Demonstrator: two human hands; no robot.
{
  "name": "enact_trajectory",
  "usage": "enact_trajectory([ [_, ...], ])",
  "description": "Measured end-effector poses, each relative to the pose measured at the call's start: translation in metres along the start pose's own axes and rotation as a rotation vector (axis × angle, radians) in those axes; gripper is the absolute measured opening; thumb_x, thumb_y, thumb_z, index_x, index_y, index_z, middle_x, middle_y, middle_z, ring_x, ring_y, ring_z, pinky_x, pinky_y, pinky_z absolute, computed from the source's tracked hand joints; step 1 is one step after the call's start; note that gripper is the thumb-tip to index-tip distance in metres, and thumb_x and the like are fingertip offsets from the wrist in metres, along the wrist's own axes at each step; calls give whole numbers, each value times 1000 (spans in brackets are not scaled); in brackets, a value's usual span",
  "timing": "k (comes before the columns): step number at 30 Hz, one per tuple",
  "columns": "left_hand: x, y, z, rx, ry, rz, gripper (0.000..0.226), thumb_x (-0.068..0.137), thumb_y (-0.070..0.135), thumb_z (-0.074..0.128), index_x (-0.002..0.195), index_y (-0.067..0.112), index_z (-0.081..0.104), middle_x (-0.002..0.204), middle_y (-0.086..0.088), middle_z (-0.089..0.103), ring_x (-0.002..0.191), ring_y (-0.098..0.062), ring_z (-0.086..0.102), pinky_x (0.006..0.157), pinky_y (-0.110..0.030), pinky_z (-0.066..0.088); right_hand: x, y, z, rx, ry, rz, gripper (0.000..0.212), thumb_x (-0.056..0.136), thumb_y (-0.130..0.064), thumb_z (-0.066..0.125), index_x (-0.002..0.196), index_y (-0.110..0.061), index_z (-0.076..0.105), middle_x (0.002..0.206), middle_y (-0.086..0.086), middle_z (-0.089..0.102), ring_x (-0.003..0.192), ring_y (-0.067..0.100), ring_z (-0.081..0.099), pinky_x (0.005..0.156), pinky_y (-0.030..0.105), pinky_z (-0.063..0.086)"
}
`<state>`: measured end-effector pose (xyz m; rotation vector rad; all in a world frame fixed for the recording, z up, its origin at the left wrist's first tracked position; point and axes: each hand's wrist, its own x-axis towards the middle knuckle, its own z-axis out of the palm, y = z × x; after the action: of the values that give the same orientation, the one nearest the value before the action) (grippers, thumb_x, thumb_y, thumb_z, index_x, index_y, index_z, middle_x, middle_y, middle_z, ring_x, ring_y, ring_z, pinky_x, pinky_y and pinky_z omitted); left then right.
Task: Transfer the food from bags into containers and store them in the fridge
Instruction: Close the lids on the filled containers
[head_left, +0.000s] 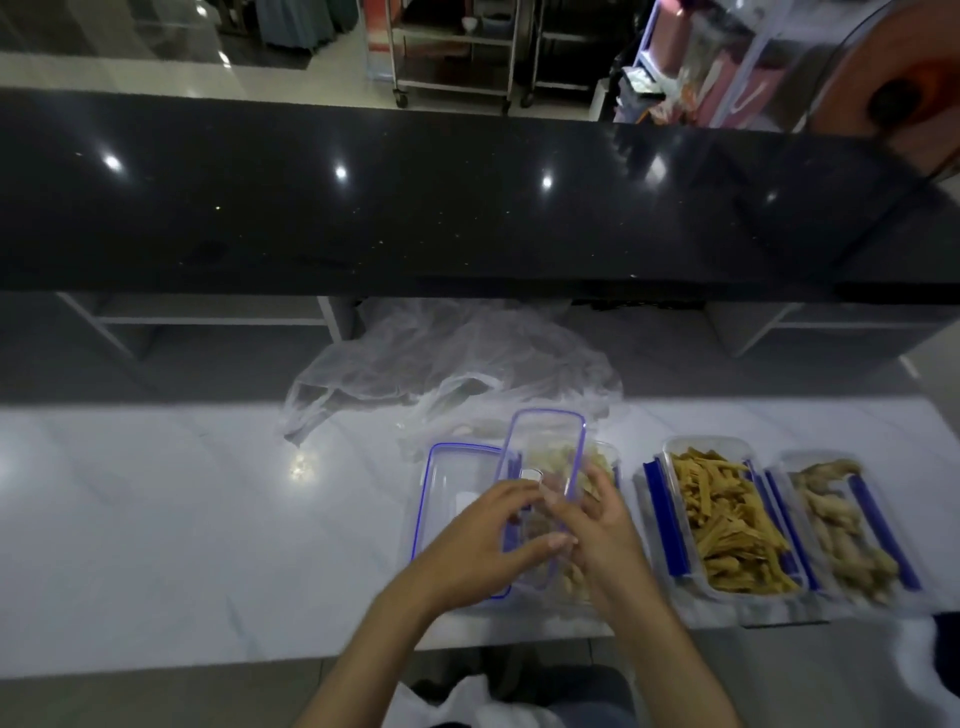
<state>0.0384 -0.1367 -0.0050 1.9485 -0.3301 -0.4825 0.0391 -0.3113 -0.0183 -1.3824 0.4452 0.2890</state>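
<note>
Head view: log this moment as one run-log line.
left hand holds clear lid | right hand holds same lid | lid tilted over food container | two filled containers open at right

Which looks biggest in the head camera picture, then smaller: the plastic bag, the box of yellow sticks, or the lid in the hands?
1. Plastic bag, spread widest.
2. Box of yellow sticks.
3. Lid, held by the left hand and right hand.
Box and lid look close; hands hide part of the lid, so that order is unsure.
</note>
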Motion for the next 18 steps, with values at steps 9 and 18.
enact_trajectory([
  [9, 26, -41, -2, -3, 158, -363, 64, 97, 40, 69, 153, 30, 41, 123, 11, 62, 99, -12, 69, 94, -40, 59, 26, 10, -48, -111, 165, -99, 47, 94, -19, 75, 134, -39, 61, 119, 2, 76, 107, 23, 74, 83, 51, 63],
  [18, 47, -45, 17, -7, 111, -433, 43, 92, 48, 73, 119, 25, 50, 92, 1, 70, 80, -18, 73, 80, -44, 64, 35, 8, -60, -730, 315, -238, 38, 102, -21, 63, 139, -29, 61, 120, 1, 57, 101, 17, 65, 84, 35, 59],
])
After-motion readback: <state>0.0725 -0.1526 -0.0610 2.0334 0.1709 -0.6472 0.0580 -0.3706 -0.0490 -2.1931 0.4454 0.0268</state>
